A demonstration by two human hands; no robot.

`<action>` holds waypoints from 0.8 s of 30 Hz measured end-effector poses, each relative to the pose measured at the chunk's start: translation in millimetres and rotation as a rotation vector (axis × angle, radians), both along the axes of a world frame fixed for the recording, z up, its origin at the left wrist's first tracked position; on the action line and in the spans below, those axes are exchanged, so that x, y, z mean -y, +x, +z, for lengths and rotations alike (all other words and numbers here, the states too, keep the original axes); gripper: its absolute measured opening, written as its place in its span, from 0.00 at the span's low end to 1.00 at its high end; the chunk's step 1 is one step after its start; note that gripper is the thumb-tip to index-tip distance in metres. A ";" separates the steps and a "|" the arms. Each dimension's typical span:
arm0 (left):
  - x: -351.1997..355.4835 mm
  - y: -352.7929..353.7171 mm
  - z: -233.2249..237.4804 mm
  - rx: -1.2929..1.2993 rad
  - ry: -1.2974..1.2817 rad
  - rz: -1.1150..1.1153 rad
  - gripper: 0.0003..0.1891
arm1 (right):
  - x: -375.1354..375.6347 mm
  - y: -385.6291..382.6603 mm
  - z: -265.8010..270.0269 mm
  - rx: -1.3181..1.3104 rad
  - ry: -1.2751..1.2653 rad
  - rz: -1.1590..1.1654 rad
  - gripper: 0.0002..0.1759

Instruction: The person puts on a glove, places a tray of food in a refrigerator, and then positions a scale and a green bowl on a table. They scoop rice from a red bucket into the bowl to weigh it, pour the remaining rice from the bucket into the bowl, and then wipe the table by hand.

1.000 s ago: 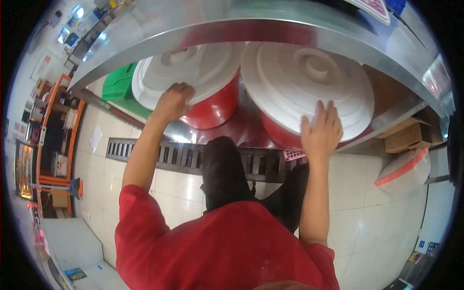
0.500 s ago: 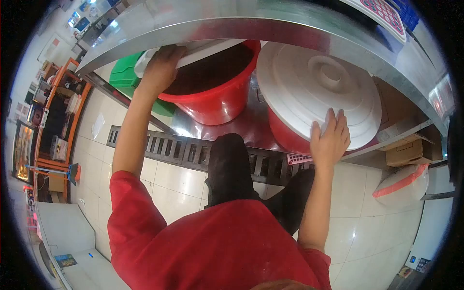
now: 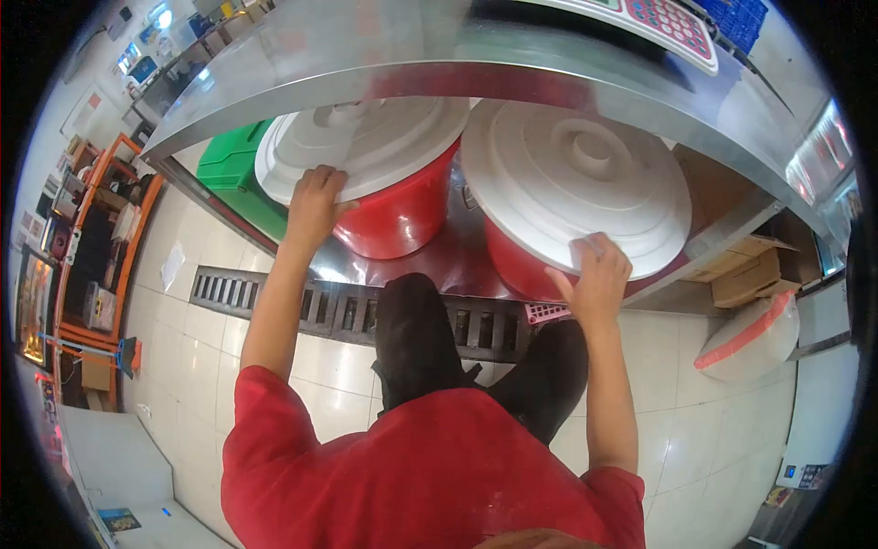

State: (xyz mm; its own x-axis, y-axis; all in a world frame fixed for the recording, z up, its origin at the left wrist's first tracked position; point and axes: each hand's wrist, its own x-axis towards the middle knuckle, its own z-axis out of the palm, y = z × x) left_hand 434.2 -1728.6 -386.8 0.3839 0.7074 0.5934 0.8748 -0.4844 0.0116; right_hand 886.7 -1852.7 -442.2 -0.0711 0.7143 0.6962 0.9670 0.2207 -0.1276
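A white plastic lid (image 3: 389, 142) covers the red bucket (image 3: 402, 218) at the left, under the metal table. My left hand (image 3: 315, 209) grips this lid's front rim, fingers bent over the top and thumb against the side. On the second red bucket (image 3: 521, 263), to the right, lies another white lid (image 3: 558, 188) with a round knob. My right hand (image 3: 599, 282) rests at its front rim, fingers lightly bent on top and thumb spread out to the left. Both buckets stand side by side on a shiny metal shelf (image 3: 439, 256).
The metal table's edge (image 3: 457, 73) runs above the buckets, with a scale (image 3: 668, 27) on top. A green bin (image 3: 238, 174) stands at the left. Cardboard boxes (image 3: 750, 274) and a white sack (image 3: 754, 339) are at the right. A floor grate (image 3: 347, 311) passes beneath my knees.
My left hand has lowered the tilted lid onto the left bucket, hiding its dark contents. My right hand has slid from flat on the right lid back to its rim.
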 end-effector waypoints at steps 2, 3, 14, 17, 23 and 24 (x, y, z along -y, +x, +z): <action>0.3 -1.1 -2.8 0.014 0.014 -0.011 0.29 | -3.4 8.4 -9.7 0.058 -0.042 0.067 0.34; 0.4 -2.0 -2.7 0.017 0.010 -0.006 0.29 | -3.5 9.2 -8.2 0.045 0.000 0.098 0.33; 9.0 -21.4 -34.1 0.017 -0.046 -0.006 0.24 | -0.2 20.0 43.8 0.064 0.035 0.188 0.24; 9.1 -18.9 -32.0 0.036 -0.069 0.026 0.24 | -16.8 31.8 64.7 0.112 0.194 0.118 0.19; 14.3 -9.8 -32.9 0.078 -0.086 0.091 0.23 | -52.5 36.5 115.3 0.219 0.270 0.005 0.14; 13.1 -9.5 -33.9 0.096 -0.081 0.099 0.23 | -54.0 29.0 119.5 0.265 0.300 0.021 0.15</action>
State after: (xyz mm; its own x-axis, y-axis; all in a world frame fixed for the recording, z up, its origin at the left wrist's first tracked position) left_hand 424.7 -1741.7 -420.8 0.2539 0.7862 0.5633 0.9113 -0.3897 0.1330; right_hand 915.7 -1798.7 -322.6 -0.2889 0.4786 0.8291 0.9526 0.2302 0.1991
